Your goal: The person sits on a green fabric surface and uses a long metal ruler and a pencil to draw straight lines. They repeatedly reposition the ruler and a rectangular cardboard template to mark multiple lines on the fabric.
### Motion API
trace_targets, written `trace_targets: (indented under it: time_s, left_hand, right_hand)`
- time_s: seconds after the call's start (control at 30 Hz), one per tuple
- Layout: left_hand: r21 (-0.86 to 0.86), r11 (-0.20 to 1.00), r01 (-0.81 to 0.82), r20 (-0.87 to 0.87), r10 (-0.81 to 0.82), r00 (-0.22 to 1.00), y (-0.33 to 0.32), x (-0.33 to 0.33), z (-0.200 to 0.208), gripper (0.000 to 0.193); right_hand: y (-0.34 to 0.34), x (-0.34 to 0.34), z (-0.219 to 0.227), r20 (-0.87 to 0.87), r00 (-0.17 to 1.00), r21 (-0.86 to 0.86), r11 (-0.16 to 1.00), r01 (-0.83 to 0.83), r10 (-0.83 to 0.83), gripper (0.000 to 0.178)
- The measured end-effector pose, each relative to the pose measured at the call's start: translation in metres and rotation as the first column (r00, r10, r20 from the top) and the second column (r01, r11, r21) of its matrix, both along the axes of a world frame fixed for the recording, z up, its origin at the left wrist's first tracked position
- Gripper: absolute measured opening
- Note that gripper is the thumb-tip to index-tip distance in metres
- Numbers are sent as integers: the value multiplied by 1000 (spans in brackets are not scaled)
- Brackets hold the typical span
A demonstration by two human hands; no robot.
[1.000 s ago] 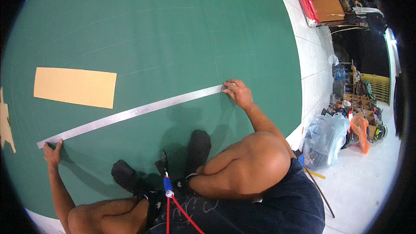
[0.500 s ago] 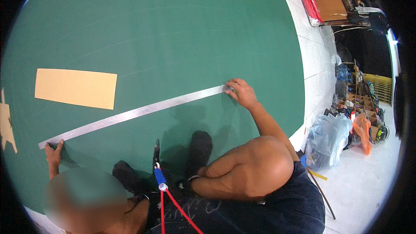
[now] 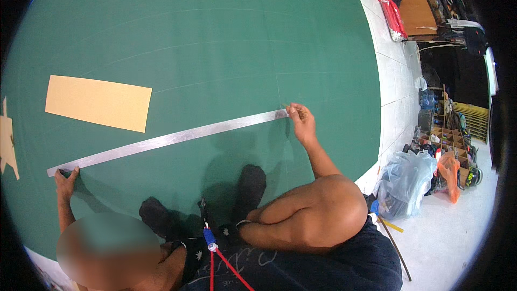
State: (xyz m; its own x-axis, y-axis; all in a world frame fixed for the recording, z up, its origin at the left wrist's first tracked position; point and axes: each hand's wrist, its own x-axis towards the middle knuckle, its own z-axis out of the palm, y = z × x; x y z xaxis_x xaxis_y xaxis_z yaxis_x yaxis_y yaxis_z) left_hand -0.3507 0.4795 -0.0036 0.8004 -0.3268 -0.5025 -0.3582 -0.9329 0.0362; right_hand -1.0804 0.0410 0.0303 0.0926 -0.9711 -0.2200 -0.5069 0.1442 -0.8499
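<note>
A long silver straightedge (image 3: 177, 138) lies slanted on a large green sheet (image 3: 215, 64). At its left end, my left hand (image 3: 66, 183) presses on it with thumb and fingers spread apart. My right hand (image 3: 304, 123) is beside the right end, fingertips pinched on a thin yellowish stick-like thing (image 3: 299, 111) whose exact kind is too small to make out. Beyond the straightedge rests a tan, slightly tapered card piece (image 3: 98, 103). Another notched tan piece (image 3: 7, 145) is at the far left edge. Faint pale curved lines mark the sheet.
My socked feet (image 3: 252, 186) and bent knee (image 3: 334, 205) are on the near side. Red cords (image 3: 229, 267) with a blue clip hang in front of me. On the right, white floor tiles (image 3: 396, 94) bear clear plastic bags (image 3: 406, 183), an orange bag (image 3: 448, 175) and a compartmented box (image 3: 449, 139).
My right hand has shifted from the straightedge's right end to just past it, and the thin stick now shows in its fingers. My left hand stays at the left end. The view has shifted slightly.
</note>
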Motion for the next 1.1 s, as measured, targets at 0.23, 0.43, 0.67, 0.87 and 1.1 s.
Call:
trace_targets:
  time_s: [0.23, 0.43, 0.67, 0.87, 1.1]
  left_hand:
    - [16, 1000, 3, 56, -4, 998, -3, -8, -1, 122]
    - [-49, 999, -6, 5, 6, 1000, -6, -13, 9, 122]
    - [-134, 991, 19, 80, -8, 997, 4, -10, -3, 109]
    - [-227, 974, 16, 109, 9, 994, -1, -25, 5, 106]
    - [-225, 974, -31, 134, 63, 989, 4, -38, 7, 116]
  right_hand:
    - [1, -9, -6, -159, 985, -94, 992, -90, 75, 21]
    - [2, -7, -4, -252, 964, -149, 981, -126, 85, 22]
    - [1, 10, 11, -533, 783, -172, 864, -473, 322, 16]
    - [6, 85, 36, -535, 445, -14, 519, -855, 718, 11]
    - [10, 218, 42, -397, -135, 41, -129, -991, 908, 17]
